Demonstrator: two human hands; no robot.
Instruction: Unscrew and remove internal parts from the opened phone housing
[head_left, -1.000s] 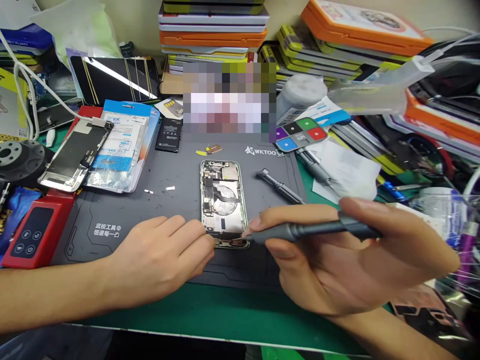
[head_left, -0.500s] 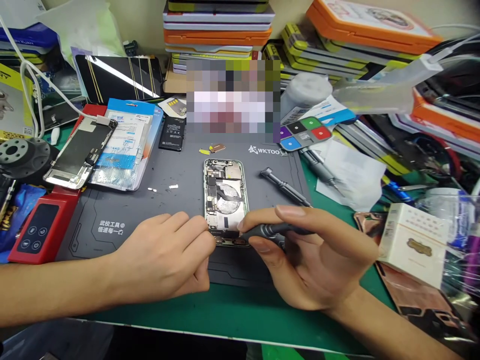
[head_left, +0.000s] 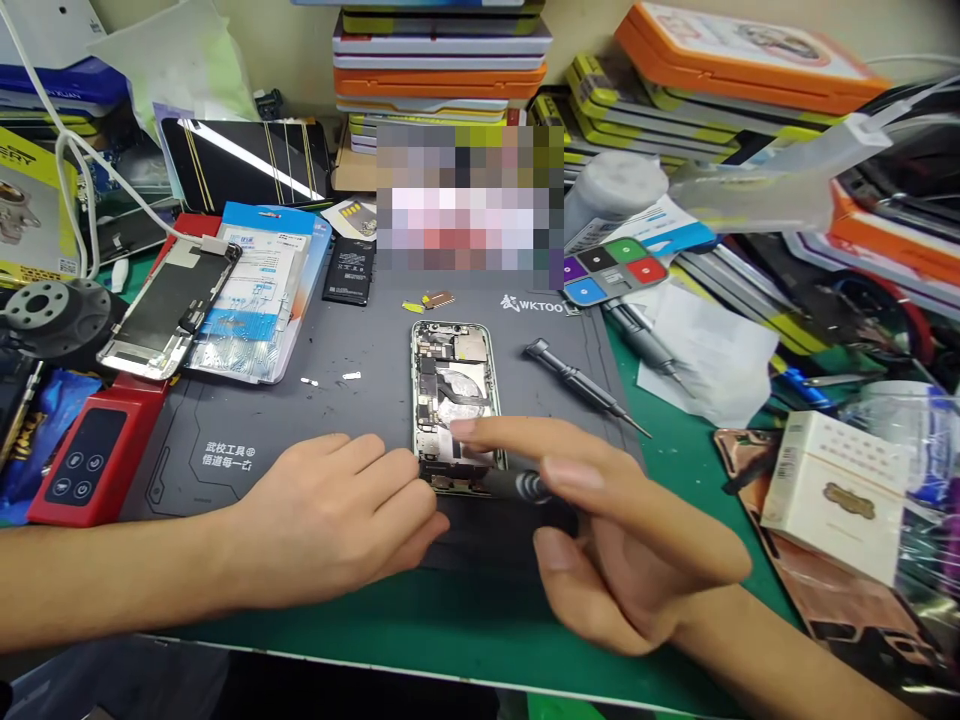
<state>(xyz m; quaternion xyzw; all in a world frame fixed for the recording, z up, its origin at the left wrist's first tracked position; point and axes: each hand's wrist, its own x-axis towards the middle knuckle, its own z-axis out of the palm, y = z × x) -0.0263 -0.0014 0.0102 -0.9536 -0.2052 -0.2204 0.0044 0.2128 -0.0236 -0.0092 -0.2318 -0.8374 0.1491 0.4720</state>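
An opened phone [head_left: 457, 395] lies on the dark mat with its circuit boards, flex cable and round coil area exposed. My left hand [head_left: 345, 510] is closed at the phone's lower left corner; its curled fingers hide whatever they grip. Over the phone's bottom end, my right hand [head_left: 637, 540] has a dark screwdriver [head_left: 534, 487] with a ringed grip between thumb and fingers. The index finger stretches out above the lower part of the phone. I cannot make out the screwdriver's tip. A second, grey screwdriver [head_left: 577, 380] rests on the mat just to the right of the phone.
Small white pieces [head_left: 351, 376] and a copper-coloured piece [head_left: 439, 299] lie on the mat [head_left: 300, 330]. A battery [head_left: 349, 270], a removed screen [head_left: 169, 312] and a red device [head_left: 97, 455] are to the left. At right stand a white box [head_left: 836, 495] and a coloured magnetic pad [head_left: 615, 270].
My right hand has shifted slightly lower, its index finger now reaching out over the phone. The screwdriver in it has turned. My left hand stays closed at the phone's corner.
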